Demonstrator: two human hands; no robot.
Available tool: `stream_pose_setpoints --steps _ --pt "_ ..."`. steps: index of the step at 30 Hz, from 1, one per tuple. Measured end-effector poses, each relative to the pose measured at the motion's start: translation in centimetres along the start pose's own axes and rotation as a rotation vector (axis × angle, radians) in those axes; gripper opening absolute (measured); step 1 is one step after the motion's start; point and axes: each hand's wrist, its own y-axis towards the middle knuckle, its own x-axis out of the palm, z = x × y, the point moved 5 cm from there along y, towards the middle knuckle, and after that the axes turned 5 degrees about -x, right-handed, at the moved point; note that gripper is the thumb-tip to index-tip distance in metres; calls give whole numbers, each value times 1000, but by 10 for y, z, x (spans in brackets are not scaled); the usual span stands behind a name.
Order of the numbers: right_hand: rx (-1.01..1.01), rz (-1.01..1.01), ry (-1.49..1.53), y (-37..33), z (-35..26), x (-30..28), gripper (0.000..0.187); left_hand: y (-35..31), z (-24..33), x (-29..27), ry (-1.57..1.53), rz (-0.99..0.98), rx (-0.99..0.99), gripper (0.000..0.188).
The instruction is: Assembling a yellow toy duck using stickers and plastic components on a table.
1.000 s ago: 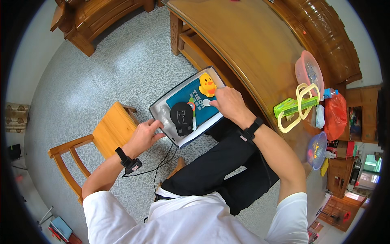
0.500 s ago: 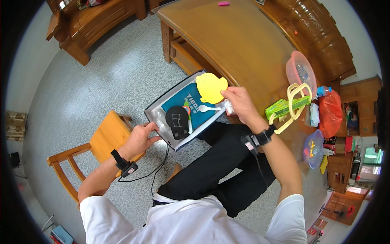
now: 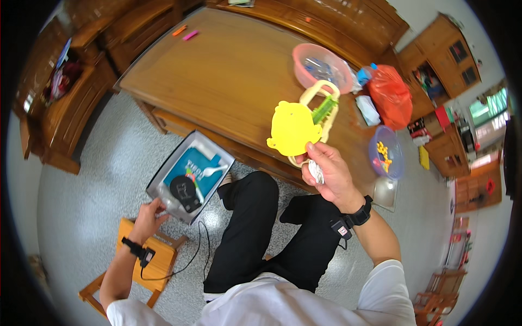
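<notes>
My right hand [image 3: 334, 176] pinches a flat yellow animal-shaped board [image 3: 293, 129] by its lower edge, above the table. A crumpled white tissue [image 3: 315, 171] is also tucked in that hand's fingers. Low on the left, my left hand [image 3: 145, 218] grips the near left corner of an open box [image 3: 218, 149]. Inside the box lie a teal packet [image 3: 184, 164], a white spoon [image 3: 213, 170], a round black object [image 3: 183, 188] and crinkled clear plastic [image 3: 167, 200]. Just behind the board, and partly hidden by it, is a cream looped frame [image 3: 322, 86] with a green piece [image 3: 325, 110].
On the wooden table [image 3: 217, 60] stand a pink basin [image 3: 299, 70], a red plastic bag [image 3: 391, 98] and a purple basket [image 3: 398, 160] with yellow pieces. Two small sticks, orange and pink [image 3: 190, 35], lie at its far left. A wooden chair [image 3: 155, 266] stands by my left arm.
My right hand has carried the yellow board away from above the box, rightward over the table. The view has turned right. My left hand keeps its hold on the box.
</notes>
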Motion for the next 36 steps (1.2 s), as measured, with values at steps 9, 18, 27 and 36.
stream_pose_setpoints --steps 9,18,27,36 --pt "-671 243 -799 -62 -31 -50 34 29 10 21 -87 -52 -26 32" --pt "-769 399 -825 -92 -38 -87 39 138 18 46 -231 110 53 28" --pt "-769 448 -817 -114 -30 -111 38 225 27 74 -42 189 118 33" --pt "-464 451 -123 -108 -5 -134 35 248 24 95 -60 173 145 28"
